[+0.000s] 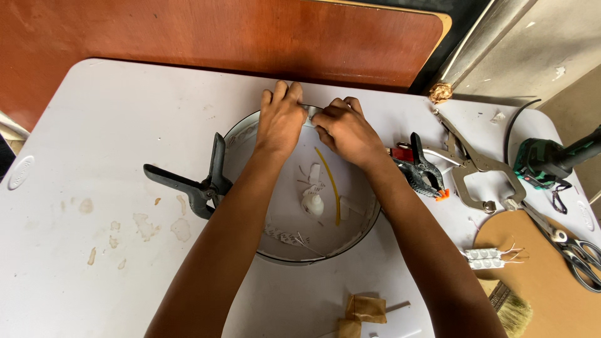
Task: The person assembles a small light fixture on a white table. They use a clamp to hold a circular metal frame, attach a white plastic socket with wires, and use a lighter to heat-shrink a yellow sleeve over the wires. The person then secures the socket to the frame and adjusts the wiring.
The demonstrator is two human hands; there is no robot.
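Table (94,144) spreads white under my arms, bearing the round metal ring (369,216) with its white floor. My left hand (280,119) and right hand (345,130) pinch a small strip on its far rim, fingers closed. Black spring clamps bite the rim left (200,184) and right (422,172) of my grip. Pressing unevenly could likely shift the ring or pop a clamp loose.

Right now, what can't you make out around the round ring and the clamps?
Head view only:
- Far rim of the round ring: covered by the left hand and right hand.
- Whatever the fingers pinch: hidden beneath them.
- Black clamp jaws: behind the left forearm.
- Brush: cut off by the bottom edge.
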